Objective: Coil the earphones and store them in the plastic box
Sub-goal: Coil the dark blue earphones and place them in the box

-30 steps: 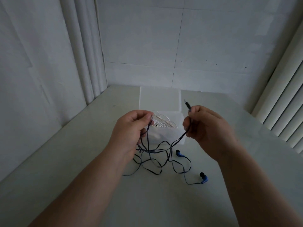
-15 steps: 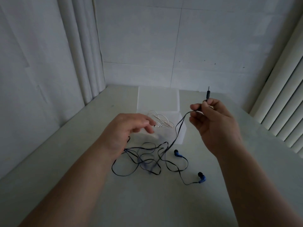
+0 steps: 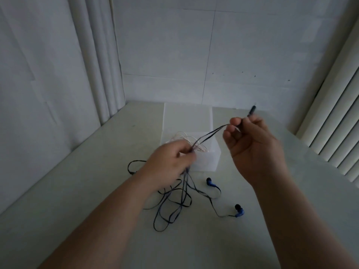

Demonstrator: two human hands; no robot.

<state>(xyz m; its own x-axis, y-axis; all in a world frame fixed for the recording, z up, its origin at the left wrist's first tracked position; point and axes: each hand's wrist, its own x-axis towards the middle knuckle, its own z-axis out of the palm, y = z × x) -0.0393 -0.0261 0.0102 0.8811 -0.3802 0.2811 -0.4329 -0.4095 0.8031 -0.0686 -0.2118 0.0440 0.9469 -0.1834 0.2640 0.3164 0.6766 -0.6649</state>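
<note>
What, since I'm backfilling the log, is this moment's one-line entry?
right hand: pinches dark cable by plug | left hand: grips its strands | blue earbuds: on table | plastic box: open, white earphones inside

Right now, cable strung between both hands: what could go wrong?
1. Loops of the dark flat earphone cable cross on the pale table; pulling may knot them.
2. Blue earbuds trail free and could snag.
3. The left hand looks close to the white wire in the translucent plastic box; it might catch.
</note>
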